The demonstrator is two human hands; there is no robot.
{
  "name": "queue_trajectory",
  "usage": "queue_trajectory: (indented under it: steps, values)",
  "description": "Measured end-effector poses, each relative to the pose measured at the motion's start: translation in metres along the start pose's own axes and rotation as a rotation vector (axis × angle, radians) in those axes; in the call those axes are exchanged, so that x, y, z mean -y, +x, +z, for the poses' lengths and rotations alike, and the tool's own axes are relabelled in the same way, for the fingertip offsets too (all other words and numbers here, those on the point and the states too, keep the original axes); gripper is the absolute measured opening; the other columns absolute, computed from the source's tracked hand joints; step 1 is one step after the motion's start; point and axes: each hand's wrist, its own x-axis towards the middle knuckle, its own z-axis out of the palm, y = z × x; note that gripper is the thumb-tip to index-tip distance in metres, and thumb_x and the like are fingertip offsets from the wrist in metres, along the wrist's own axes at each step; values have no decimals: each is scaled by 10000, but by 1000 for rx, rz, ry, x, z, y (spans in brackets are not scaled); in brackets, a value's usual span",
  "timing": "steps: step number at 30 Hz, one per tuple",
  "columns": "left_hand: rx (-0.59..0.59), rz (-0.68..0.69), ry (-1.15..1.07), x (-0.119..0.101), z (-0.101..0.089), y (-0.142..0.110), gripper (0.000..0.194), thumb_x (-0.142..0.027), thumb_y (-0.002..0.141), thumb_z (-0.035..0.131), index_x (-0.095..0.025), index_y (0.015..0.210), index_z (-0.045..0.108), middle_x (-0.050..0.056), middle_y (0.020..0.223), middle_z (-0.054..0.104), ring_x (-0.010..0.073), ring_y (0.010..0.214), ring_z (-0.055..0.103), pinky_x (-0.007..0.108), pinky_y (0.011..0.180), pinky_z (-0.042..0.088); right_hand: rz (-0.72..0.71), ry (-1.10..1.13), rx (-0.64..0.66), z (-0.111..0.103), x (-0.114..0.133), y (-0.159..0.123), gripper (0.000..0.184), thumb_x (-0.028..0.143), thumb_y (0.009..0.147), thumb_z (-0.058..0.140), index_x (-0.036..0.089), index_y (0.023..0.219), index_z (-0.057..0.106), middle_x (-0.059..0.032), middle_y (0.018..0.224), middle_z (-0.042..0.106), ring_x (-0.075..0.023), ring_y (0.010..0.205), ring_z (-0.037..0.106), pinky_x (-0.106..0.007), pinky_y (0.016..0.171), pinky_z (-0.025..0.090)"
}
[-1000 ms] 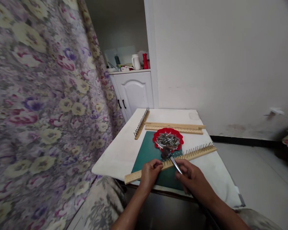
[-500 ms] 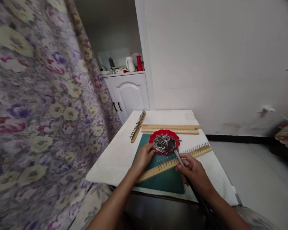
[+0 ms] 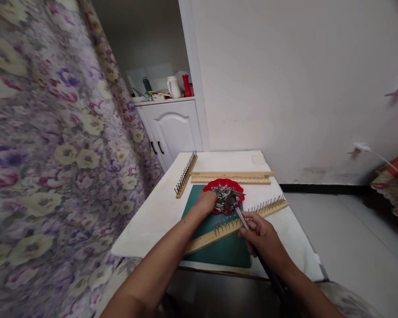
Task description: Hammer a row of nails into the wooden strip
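My right hand [image 3: 262, 236] is wrapped round the shaft of a hammer [image 3: 241, 217]. The hammer's head hangs over the right side of a red scalloped dish [image 3: 221, 182] full of loose nails [image 3: 220, 198]. At the dish's left edge is my left hand [image 3: 205, 203], its fingers reaching down at the nails; the fingertips are hidden behind the hand. Below the dish a wooden strip [image 3: 202, 241] lies slantwise across a green mat [image 3: 219, 257]. Nails stand in a row along the strip's middle and right part, while its left part shows bare wood.
Another nail-studded strip [image 3: 186, 174] lies at the table's far left. Two wooden strips [image 3: 230, 177] lie behind the dish on the white tabletop [image 3: 146, 221]. A floral curtain [image 3: 69, 154] hangs on the left, and a white cabinet [image 3: 174, 128] stands beyond the table.
My left hand has moved forward from the dish's near left rim to the nails. My right hand still holds the hammer in nearly the same place. The whole view has shifted slightly.
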Motion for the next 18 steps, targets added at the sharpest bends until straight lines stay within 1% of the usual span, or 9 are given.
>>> queue_trajectory:
  steps: [4, 8, 12, 14, 16, 18]
  values:
    - [54, 52, 25, 2, -9, 5, 70, -147, 568, 634, -163, 505, 611, 66, 562, 645, 225, 650, 600, 267, 607, 381, -6, 8, -4, -1, 1, 0, 341, 295, 763, 597, 186, 1081, 538, 51, 647, 607, -49, 323, 416, -162, 299, 324]
    - [58, 113, 35, 9, -13, 2, 72, -174, 585, 607, -179, 513, 602, 51, 593, 654, 206, 659, 587, 247, 608, 365, -8, 12, -14, -1, 3, -1, 341, 289, 763, 603, 180, 1079, 536, 52, 638, 598, -52, 327, 413, -169, 308, 324]
    - [20, 173, 28, 15, -13, -6, 67, -181, 630, 564, -186, 586, 615, 38, 646, 648, 196, 667, 568, 244, 613, 347, -18, 3, -11, -3, 1, 1, 335, 280, 770, 598, 179, 1083, 536, 49, 644, 606, -56, 331, 427, -173, 320, 322]
    - [-9, 201, 21, 15, -13, -11, 96, -185, 672, 532, -190, 650, 626, 40, 730, 653, 192, 698, 560, 244, 625, 342, -22, 0, -13, -3, 0, 2, 339, 291, 767, 600, 180, 1082, 538, 48, 646, 611, -59, 330, 431, -178, 318, 329]
    - [-51, 233, 12, 14, -15, -16, 131, -184, 716, 495, -192, 716, 627, 47, 820, 646, 189, 745, 551, 243, 649, 343, -28, 4, -25, -3, -1, 4, 349, 295, 759, 606, 178, 1080, 535, 48, 649, 614, -59, 326, 432, -181, 317, 334]
    - [-105, 271, -10, 12, -17, -23, 154, -175, 757, 457, -192, 755, 610, 50, 845, 625, 183, 762, 537, 244, 667, 346, -39, 17, -46, -3, -2, 7, 352, 288, 748, 614, 176, 1071, 529, 54, 640, 606, -56, 320, 428, -178, 315, 326]
